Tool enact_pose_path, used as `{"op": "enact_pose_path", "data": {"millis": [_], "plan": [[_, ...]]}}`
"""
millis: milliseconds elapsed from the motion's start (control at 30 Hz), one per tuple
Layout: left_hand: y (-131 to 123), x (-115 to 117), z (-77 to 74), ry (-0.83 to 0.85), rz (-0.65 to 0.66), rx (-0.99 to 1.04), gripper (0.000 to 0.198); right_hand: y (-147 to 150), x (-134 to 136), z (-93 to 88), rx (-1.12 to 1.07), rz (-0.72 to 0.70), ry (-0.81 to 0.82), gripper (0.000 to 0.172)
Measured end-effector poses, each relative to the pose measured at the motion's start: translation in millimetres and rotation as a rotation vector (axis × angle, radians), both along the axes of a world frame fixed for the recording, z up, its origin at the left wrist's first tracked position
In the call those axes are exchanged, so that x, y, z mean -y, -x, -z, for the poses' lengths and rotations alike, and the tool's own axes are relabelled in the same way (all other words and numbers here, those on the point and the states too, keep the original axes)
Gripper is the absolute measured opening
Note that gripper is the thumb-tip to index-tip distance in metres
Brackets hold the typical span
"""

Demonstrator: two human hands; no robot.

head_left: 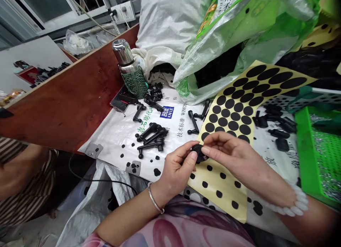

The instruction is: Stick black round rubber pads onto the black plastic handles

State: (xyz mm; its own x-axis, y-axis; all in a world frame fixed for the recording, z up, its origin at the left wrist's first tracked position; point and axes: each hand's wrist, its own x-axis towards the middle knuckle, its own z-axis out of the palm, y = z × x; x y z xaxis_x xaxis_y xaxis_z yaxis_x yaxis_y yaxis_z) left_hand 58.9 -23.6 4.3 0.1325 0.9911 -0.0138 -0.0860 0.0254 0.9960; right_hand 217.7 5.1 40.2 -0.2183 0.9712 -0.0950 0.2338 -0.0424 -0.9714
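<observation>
A small black round part [199, 153] is pinched between the thumb and fingers of my left hand [178, 167]. The fingertips of my right hand [226, 151] are closed at the right edge of the same part; anything small between them is hidden. Beneath both hands lies a yellow backing sheet [210, 204] with rows of black oval stickers [233, 125] on its far part and small black dots on its near part. To the left, several black crank handles [152, 138] rest in a pile on the white printed sack [176, 133].
A steel thermos [128, 64] in a green net stands beside a phone [119, 105] near the brown board [87, 87]. Several black cylindrical parts [278, 133] and a green basket [306, 161] of metal pieces are at right. Plastic bags [213, 58] fill the back. A person [26, 176] sits at left.
</observation>
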Motion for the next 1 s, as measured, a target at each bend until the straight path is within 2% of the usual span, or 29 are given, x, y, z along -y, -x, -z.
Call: {"op": "enact_pose_path", "data": {"millis": [167, 300, 400, 500, 600, 700, 833, 1000], "plan": [[-1, 0, -7.2, 0.141, 0.034, 0.098, 0.034, -3, 3, -3.4, -0.164, -0.145, 0.173, 0.020], [1, -2, -12.3, 0.202, 0.023, 0.127, 0.039, -8, 8, 1.2, -0.229, -0.198, 0.238, 0.021], [1, -4, -15.8, 0.254, 0.045, 0.108, 0.041, -4, 16, 2.6, -0.174, -0.189, 0.158, 0.025], [3, -4, -19.1, 0.250, 0.114, 0.031, 0.036, 5, 26, 4.1, 0.022, -0.161, -0.052, 0.022], [8, -4, -21.7, 0.153, 0.148, -0.160, 0.028, 7, 33, 8.0, 0.197, -0.190, -0.241, 0.022], [18, -5, -22.3, -0.015, 0.060, -0.492, 0.024, -7, 31, 13.1, 0.329, -0.233, -0.352, 0.016], [27, -12, -19.8, -0.175, -0.028, -0.856, 0.028, -44, 18, 22.6, 0.581, -0.082, -0.478, 0.019], [26, -24, -9.7, -0.400, -0.074, -1.172, 0.046, -77, 4, 33.4, 0.848, 0.025, -0.500, 0.027]]}}
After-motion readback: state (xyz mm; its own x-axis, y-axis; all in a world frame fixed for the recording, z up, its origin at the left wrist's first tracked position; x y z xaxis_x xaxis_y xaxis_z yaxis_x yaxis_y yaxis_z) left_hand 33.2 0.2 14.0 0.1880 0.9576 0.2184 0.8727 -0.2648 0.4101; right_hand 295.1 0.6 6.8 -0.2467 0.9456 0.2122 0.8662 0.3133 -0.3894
